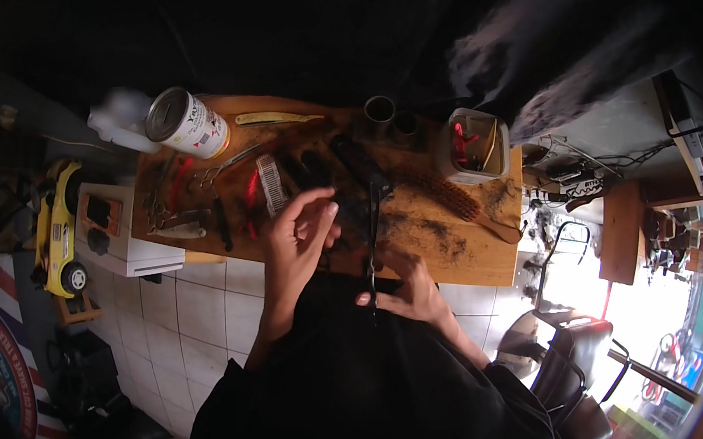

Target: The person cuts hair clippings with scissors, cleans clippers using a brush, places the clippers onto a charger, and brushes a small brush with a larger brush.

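My right hand (410, 285) is closed on a thin black cord (372, 243) near the table's front edge. The cord runs up to the end of a dark hair clipper (355, 160) lying on the wooden table. My left hand (302, 236) is raised over the front of the table, fingers loosely curled and thumb apart from the index finger. Nothing shows between them. Just beyond it lies a white comb-like piece (271, 183) with dark objects beside it. A brown-bristled brush (445, 200) with a wooden handle rests to the right of the clipper.
On the wooden table (487, 262) are a can (187, 125), a yellow-handled razor (277, 118), scissors (216, 172), a dark cup (379, 114) and a plastic container (470, 148). Dark hair clippings lie scattered. A yellow toy car (61, 230) is left, a chair (577, 358) right.
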A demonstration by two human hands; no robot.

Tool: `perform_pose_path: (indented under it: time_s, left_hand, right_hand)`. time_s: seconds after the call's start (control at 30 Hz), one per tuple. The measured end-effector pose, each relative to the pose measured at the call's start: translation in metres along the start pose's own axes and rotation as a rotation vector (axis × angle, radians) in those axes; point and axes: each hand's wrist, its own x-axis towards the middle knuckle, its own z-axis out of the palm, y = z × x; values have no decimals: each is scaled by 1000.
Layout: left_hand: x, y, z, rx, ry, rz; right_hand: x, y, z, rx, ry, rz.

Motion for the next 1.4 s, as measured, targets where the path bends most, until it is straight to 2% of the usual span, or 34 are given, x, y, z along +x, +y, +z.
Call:
perform_pose_path:
  time_s: [0.03,0.1,0.17,0.23,0.27,0.37,0.57,0.67,0.8,0.87,0.9,1.0,1.03,1.1,1.2,1.3,1.4]
  left_hand:
    - [-2,8,6,-48,29,-88]
    - [-1,9,9,-18,-102,-88]
    - [-4,-6,12,7,-286,15]
    - [-8,-2,22,39,-272,-22]
    - [-7,0,24,151,-224,5]
    - [-6,-4,27,169,-177,6]
    - [-11,-7,39,170,-160,73]
    - [-11,4,41,283,-130,150]
    - [-10,3,44,336,-80,259]
    - [-10,3,40,396,-109,243]
    - [-11,2,37,424,-123,234]
    - [-9,-4,28,112,-172,0]
    - [-9,-5,25,-9,-201,-80]
    - [-6,-7,21,-121,-243,-103]
    - [-3,-5,21,-226,-242,-131]
    - [0,-8,20,-399,-261,-227]
    - [-1,-5,20,-445,-288,-218]
  right_hand:
    - [1,0,-1,-30,2,-10]
    - [8,-10,-1,-100,101,-53]
    - [13,-9,2,-226,165,-58]
    - [16,1,7,-410,194,-26]
    - [16,0,6,-436,183,-15]
    - [14,-3,4,-501,167,16]
    - [5,-29,-15,-395,56,94]
    - [2,-33,-18,-427,41,109]
    - [8,-27,-22,-377,-14,43]
    - [3,-17,-33,-342,-115,80]
    - [2,-16,-40,-250,-73,90]
    - [0,-36,-66,-19,94,169]
    - [-7,-28,-75,-90,182,214]
    - [-16,-14,-91,-344,379,324]
    - [-18,-6,-104,-693,590,367]
    - [-24,24,-107,-649,546,264]
    - [-28,49,-111,-701,456,214]
